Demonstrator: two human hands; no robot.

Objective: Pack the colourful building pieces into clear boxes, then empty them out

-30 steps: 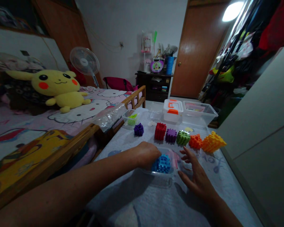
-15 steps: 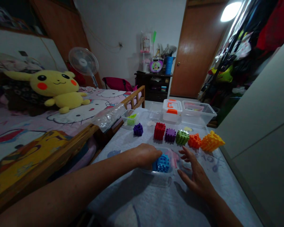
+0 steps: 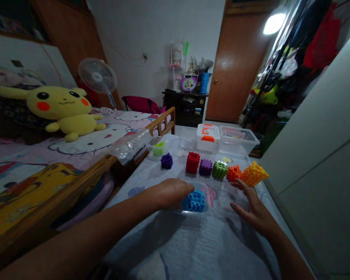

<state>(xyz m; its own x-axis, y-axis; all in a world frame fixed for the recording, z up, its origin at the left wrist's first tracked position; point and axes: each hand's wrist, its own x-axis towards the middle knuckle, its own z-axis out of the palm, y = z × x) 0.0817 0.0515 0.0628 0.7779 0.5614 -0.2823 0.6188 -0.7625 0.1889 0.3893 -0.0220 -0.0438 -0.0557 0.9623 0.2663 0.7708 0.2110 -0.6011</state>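
The bed (image 3: 20, 149) fills the left side, a yellow plush toy (image 3: 72, 116) sitting on its pink sheet. Beside it runs the cloth-covered tabletop (image 3: 210, 249), which carries everything being handled. At its far end stand an open clear bin (image 3: 245, 148) and, just left of it, a box with a white lid and orange clips (image 3: 207, 143). Nearer, in the middle, sits a clear container (image 3: 194, 217) with blue toy pieces inside. The 2 hands are apart. The left hand (image 3: 173, 193) is at the container's left side, thumb stretched toward the blue pieces; its fingers are hidden, so whether it grips anything cannot be told. The right hand (image 3: 251, 206) is spread, with nothing between thumb and fingers, above a clear flat lid (image 3: 225, 199) just right of the container. Beyond the hands, 6 notched toy blocks form a loose row: yellow (image 3: 254, 174) at the right end, then orange (image 3: 233, 173), green (image 3: 220, 170), purple (image 3: 205, 167), red (image 3: 193, 162) and dark violet (image 3: 167, 160). Smallest, the blue block (image 3: 196, 201) shows inside the container, near the left thumb.
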